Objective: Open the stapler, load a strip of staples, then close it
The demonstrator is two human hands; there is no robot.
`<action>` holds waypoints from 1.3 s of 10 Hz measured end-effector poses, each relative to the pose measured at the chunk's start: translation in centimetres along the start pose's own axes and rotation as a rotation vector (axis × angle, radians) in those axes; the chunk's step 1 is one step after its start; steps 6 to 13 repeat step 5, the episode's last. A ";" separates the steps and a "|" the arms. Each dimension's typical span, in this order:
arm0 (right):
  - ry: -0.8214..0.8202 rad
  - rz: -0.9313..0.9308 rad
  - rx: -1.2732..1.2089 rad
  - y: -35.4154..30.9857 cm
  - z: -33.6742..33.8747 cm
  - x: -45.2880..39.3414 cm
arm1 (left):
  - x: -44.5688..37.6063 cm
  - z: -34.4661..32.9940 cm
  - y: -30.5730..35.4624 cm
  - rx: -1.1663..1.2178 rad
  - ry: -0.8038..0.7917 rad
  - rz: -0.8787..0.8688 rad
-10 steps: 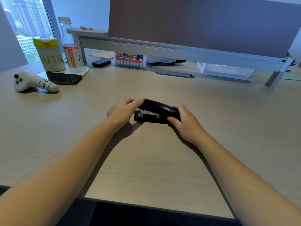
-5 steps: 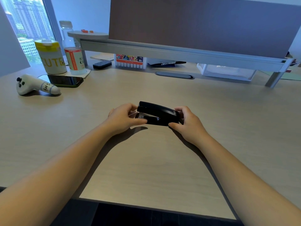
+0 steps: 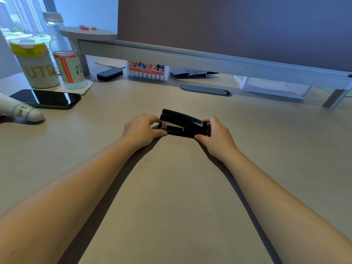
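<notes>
Stapler (image 3: 183,123) lies between left hand (image 3: 141,129) and right hand (image 3: 217,137), gripped by both.

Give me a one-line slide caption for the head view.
Both bare hands, left hand and right hand, grip the ends of a black stapler on a beige desk.

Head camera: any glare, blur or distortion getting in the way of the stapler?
Head view: stapler reasonably sharp between both hands; bright window daylight from the far left, forearm shadows on the desk; wide-angle bending at the edges; glare on the phone; bottle motion-blurred.
</notes>
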State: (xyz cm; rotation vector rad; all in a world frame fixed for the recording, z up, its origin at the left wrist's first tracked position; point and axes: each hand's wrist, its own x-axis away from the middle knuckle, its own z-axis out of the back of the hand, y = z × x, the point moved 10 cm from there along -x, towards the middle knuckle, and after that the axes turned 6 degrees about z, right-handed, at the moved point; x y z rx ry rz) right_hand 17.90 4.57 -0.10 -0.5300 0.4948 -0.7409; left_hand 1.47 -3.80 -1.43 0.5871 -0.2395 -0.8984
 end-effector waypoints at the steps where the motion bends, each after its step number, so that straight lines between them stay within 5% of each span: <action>1: 0.022 -0.006 0.009 1.0 -0.2 -3.6 | -3.6 -0.7 0.5 0.018 -0.012 0.003; 4: 0.069 -0.052 0.068 3.4 -0.4 -10.1 | -10.4 -2.0 1.9 0.000 -0.002 -0.001; 13: 0.105 -0.063 0.055 3.9 -0.3 -9.8 | -10.3 -2.0 1.7 -0.028 0.023 -0.009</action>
